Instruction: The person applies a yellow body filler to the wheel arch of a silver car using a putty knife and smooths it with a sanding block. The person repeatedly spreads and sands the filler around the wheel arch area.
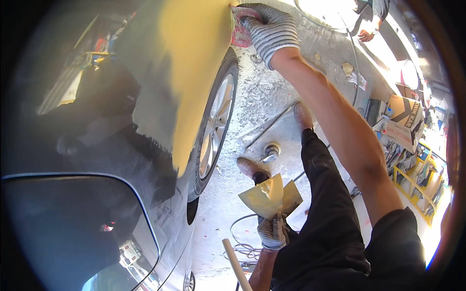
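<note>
My right hand, in a grey-and-white striped glove, reaches out to the far end of the car body. Its fingers are closed on a flat spreader smeared pink and red, whose edge lies against the panel. Yellow filler coats that dark car panel in a broad band, narrowing toward the wheel. Lower down, near my legs, my left hand wears a matching glove. It grips flat yellowish filler spreaders, fanned apart, with yellow paste on them. The grip's inner side is partly hidden.
A car wheel stands beside my feet. On the paint-spotted floor are a small can, a thin rod and a coiled hose. Cardboard boxes and a yellow rack stand right. Another person's hand shows at upper right.
</note>
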`<state>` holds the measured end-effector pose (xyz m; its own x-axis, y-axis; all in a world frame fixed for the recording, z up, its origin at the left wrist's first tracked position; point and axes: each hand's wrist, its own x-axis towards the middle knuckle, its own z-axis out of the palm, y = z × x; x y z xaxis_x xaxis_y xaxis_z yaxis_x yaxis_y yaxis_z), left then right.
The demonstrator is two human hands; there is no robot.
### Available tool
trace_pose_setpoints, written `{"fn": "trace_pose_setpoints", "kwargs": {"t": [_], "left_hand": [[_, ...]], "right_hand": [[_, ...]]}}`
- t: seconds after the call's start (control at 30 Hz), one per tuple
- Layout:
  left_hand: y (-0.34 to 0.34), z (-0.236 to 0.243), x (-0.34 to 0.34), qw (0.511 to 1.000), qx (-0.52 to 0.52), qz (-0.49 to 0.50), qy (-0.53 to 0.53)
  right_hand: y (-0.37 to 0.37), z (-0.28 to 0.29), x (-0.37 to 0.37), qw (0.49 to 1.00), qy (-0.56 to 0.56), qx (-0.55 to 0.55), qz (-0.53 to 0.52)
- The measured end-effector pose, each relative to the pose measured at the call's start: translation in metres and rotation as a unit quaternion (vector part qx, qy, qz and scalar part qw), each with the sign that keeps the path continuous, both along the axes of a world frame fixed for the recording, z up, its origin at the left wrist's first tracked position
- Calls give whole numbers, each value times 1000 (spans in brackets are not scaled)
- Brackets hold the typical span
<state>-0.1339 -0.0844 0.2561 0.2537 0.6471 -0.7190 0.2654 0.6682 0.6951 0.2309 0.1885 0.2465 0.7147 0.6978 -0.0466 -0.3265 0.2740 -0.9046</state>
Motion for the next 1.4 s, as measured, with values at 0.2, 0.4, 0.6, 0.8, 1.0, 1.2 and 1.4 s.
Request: {"fn": "trace_pose_setpoints", "kwargs": {"t": [0.2, 0.4, 0.6, 0.8, 1.0, 1.2, 1.4], "left_hand": [[-4, 0, -20, 1000, -25, 4, -4], [-3, 1, -37, 1000, -13, -1, -15], [3, 6, -51, 999, -11, -29, 6], [1, 5, -63, 1000, -11, -22, 4], [0, 3, -66, 1000, -9, -8, 12], [3, -2, -63, 987, 131, -95, -3], [0, 7, -53, 1000, 0, -20, 17]], "right_hand": [[-13, 22, -31, 999, -50, 2, -2], [-34, 30, -55, 925, -324, -188, -65], [-45, 58, -100, 930, -334, -136, -77], [-54, 65, -138, 943, -322, -67, -57], [-66, 70, -179, 906, -408, -38, -105], [-100, 80, -219, 891, -441, -101, 25], [-131, 40, -197, 949, -297, -65, 80]]}}
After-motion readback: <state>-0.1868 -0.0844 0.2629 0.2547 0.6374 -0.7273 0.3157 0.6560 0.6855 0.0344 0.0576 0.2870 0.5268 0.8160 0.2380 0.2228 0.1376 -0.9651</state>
